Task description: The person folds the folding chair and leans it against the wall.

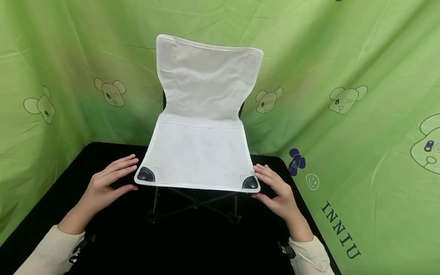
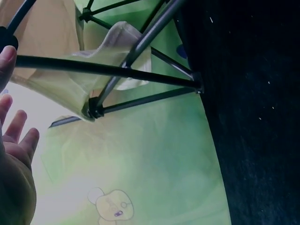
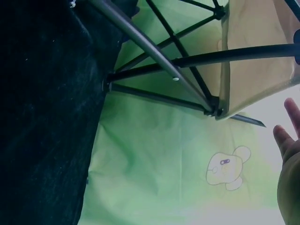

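Note:
A white folding camp chair (image 1: 201,156) stands unfolded, its backrest (image 1: 209,72) upright and its front facing me. Beside the seat's left front corner is my left hand (image 1: 108,184), fingers extended and thumb apart, with a small gap to the fabric edge. My right hand (image 1: 278,191) is at the opposite front corner, fingertips right at the edge and thumb lower down, fingers fairly straight. Black corner caps (image 1: 146,174) show on the seat's front corners. From below, the left wrist view shows the dark crossed tubes (image 2: 108,70) of the frame; the right wrist view shows similar tubes (image 3: 159,56).
The chair's feet stand on a black-covered table (image 1: 196,244). A green curtain (image 1: 361,57) printed with bear faces surrounds it at the back and sides. Dark straps with small devices (image 1: 287,250) sit at both wrists.

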The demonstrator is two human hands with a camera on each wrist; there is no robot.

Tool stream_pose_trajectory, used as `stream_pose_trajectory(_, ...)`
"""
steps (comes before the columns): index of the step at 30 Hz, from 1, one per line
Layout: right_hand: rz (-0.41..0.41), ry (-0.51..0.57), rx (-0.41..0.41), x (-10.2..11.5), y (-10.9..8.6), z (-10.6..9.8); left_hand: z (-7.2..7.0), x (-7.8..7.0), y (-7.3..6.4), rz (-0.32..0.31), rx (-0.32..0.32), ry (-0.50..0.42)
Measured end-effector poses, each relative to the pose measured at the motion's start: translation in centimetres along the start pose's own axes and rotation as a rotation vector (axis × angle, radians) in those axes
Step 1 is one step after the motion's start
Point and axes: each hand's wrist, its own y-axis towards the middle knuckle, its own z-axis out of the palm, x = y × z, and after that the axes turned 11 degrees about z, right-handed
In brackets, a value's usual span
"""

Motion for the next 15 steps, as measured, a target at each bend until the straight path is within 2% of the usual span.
stream_pose_trajectory(5,-0.015,0.013,0.009,0.1,0.1,0.6,0.6,-0.1,0.3,0.029,0.017,-0.006)
stream_pose_trajectory(15,-0.058,0.044,-0.001,0.0,0.5,1.2,1.5,0.1,0.9,0.054,-0.011,-0.033)
